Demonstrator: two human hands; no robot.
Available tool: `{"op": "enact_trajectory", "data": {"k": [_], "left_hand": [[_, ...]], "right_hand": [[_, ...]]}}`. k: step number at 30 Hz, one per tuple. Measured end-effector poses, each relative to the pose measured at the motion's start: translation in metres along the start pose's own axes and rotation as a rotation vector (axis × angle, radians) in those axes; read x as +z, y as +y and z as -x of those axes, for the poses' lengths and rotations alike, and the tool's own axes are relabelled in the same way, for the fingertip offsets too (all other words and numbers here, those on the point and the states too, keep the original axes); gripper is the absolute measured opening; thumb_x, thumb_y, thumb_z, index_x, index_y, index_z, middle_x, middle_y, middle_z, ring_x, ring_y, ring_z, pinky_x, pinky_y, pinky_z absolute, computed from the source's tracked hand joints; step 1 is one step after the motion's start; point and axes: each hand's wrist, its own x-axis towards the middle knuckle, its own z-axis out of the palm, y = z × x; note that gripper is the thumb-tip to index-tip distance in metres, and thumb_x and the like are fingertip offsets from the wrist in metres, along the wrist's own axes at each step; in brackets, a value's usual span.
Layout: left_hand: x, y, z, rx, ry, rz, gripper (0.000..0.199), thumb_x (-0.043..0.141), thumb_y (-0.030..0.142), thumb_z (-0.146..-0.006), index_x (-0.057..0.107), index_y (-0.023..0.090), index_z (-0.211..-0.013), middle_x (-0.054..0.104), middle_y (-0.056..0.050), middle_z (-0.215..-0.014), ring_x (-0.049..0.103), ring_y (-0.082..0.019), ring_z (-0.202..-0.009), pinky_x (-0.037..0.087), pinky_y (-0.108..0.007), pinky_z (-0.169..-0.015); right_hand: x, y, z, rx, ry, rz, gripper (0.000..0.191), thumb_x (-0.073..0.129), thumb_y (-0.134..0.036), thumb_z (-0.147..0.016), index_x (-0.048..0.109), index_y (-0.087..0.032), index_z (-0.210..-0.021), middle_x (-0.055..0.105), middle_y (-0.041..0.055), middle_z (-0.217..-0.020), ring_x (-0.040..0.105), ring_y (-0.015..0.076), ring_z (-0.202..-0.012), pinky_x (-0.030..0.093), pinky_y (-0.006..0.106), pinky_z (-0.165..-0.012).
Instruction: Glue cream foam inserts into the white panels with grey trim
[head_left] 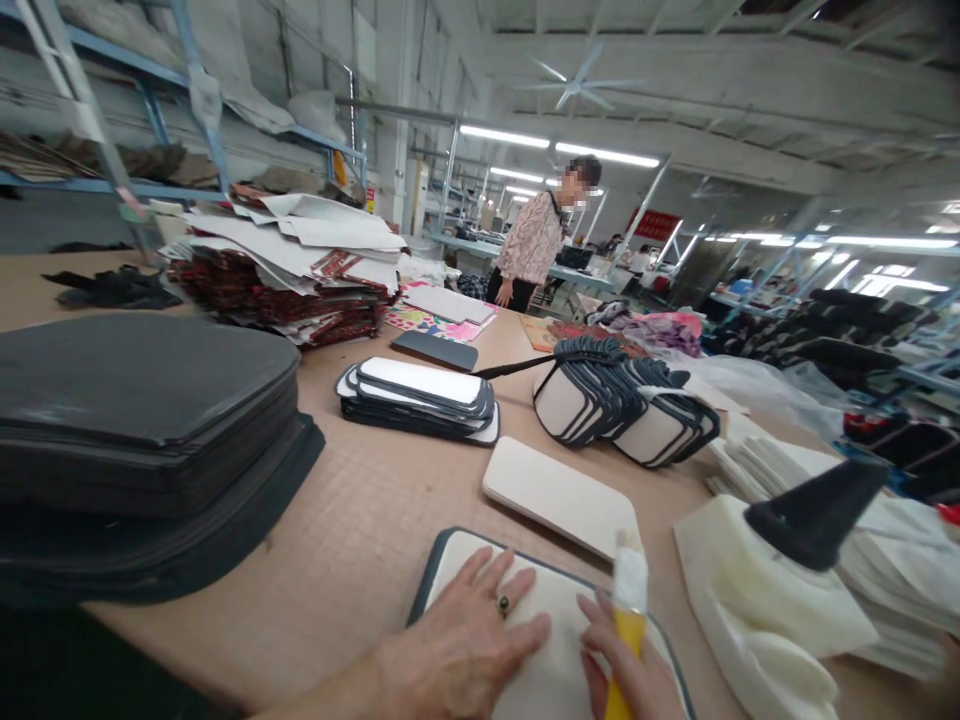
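Observation:
A cream panel with a dark border lies at the front edge of the table. My left hand rests on it with the fingers spread, a ring on one finger. My right hand is over the panel's right part, its fingers round the yellow handle of a brush whose bristles point up and away. Just beyond lies a small stack of cream rectangular pieces. To the right stands a pale, cut-open container with a black cone-shaped piece on top.
Large dark sheets are piled at the left. White-topped dark pieces and bundled panels lie mid-table. Patterned material is heaped behind. A person stands past the table's far edge.

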Motion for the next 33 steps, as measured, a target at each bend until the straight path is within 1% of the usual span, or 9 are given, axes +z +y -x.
{"op": "enact_trajectory", "data": {"k": [3,5,7,11,14,18,23,27,33], "left_hand": [[-0.004,-0.002,-0.002,-0.109,-0.004,0.053,0.053,0.048,0.037,-0.084,0.031,0.031,-0.134,0.031,-0.013,-0.143,0.023,-0.034,-0.132,0.024,-0.053,-0.104],[-0.007,-0.004,-0.005,-0.174,-0.035,0.092,0.061,0.048,0.043,-0.083,0.029,0.023,-0.137,0.028,-0.017,-0.143,0.021,-0.034,-0.132,0.024,-0.051,-0.105],[-0.01,-0.006,-0.007,-0.24,-0.067,0.103,0.067,0.052,0.047,-0.08,0.033,0.015,-0.136,0.026,-0.02,-0.143,0.02,-0.034,-0.132,0.023,-0.05,-0.106],[0.001,-0.016,-0.009,-0.265,-0.08,0.051,0.083,0.067,0.039,-0.067,0.031,0.012,-0.136,0.023,-0.019,-0.144,0.021,-0.034,-0.132,0.024,-0.049,-0.106],[0.02,-0.028,-0.011,-0.234,0.026,-0.015,0.082,0.065,0.034,-0.067,0.029,0.011,-0.137,0.025,-0.015,-0.144,0.023,-0.031,-0.132,0.024,-0.045,-0.107],[0.045,-0.047,-0.02,-0.238,0.196,-0.067,0.051,0.053,0.029,-0.078,0.045,0.021,-0.128,0.047,-0.009,-0.134,0.042,-0.028,-0.122,0.036,-0.042,-0.101],[0.052,-0.063,-0.028,-0.26,0.399,-0.108,0.034,0.044,0.021,-0.082,0.053,0.022,-0.115,0.06,-0.008,-0.116,0.051,-0.026,-0.109,0.044,-0.038,-0.09],[0.045,-0.06,-0.03,-0.274,0.378,-0.017,0.028,0.04,0.016,-0.083,0.055,0.023,-0.105,0.06,-0.006,-0.111,0.052,-0.023,-0.105,0.046,-0.035,-0.084],[0.031,-0.046,-0.037,-0.462,0.295,0.158,0.03,0.042,0.007,-0.074,0.052,0.024,-0.095,0.058,-0.004,-0.108,0.049,-0.022,-0.105,0.04,-0.037,-0.086]], "right_hand": [[0.03,-0.011,-0.007,0.006,-0.01,-0.13,0.028,0.042,-0.02,-0.081,0.064,-0.031,-0.095,0.07,0.0021,-0.097,0.067,0.0221,-0.086,0.058,0.03,-0.062],[0.039,-0.012,0.003,0.118,0.024,-0.19,0.029,0.043,-0.02,-0.081,0.061,-0.028,-0.102,0.069,0.0053,-0.098,0.066,0.0238,-0.089,0.058,0.032,-0.065],[0.039,-0.005,0.019,0.276,0.075,-0.217,0.028,0.044,-0.021,-0.082,0.06,-0.025,-0.104,0.068,0.0088,-0.101,0.064,0.0259,-0.093,0.057,0.035,-0.068],[0.025,0.022,0.044,0.509,0.125,-0.151,0.03,0.039,-0.034,-0.085,0.061,-0.021,-0.101,0.066,0.0117,-0.101,0.066,0.0271,-0.088,0.056,0.034,-0.064],[0.014,0.039,0.044,0.468,0.122,-0.035,0.035,0.034,-0.04,-0.088,0.062,-0.021,-0.096,0.068,0.0102,-0.094,0.067,0.0251,-0.081,0.055,0.032,-0.06],[-0.002,0.047,0.027,0.335,0.125,0.173,0.029,0.04,-0.042,-0.087,0.06,-0.021,-0.092,0.07,0.0092,-0.089,0.067,0.0249,-0.076,0.052,0.034,-0.06],[-0.018,0.041,0.008,0.403,0.104,0.22,0.035,0.036,-0.048,-0.088,0.062,-0.025,-0.089,0.069,0.0043,-0.075,0.065,0.0209,-0.064,0.047,0.034,-0.06],[-0.025,0.04,-0.004,0.512,0.16,0.068,0.033,0.042,-0.051,-0.085,0.062,-0.024,-0.082,0.067,0.0029,-0.072,0.062,0.0179,-0.059,0.046,0.03,-0.056],[-0.03,0.032,-0.001,0.587,0.216,-0.048,0.012,0.056,-0.032,-0.081,0.065,-0.025,-0.085,0.067,0.0002,-0.073,0.063,0.0162,-0.061,0.047,0.025,-0.055]]}}
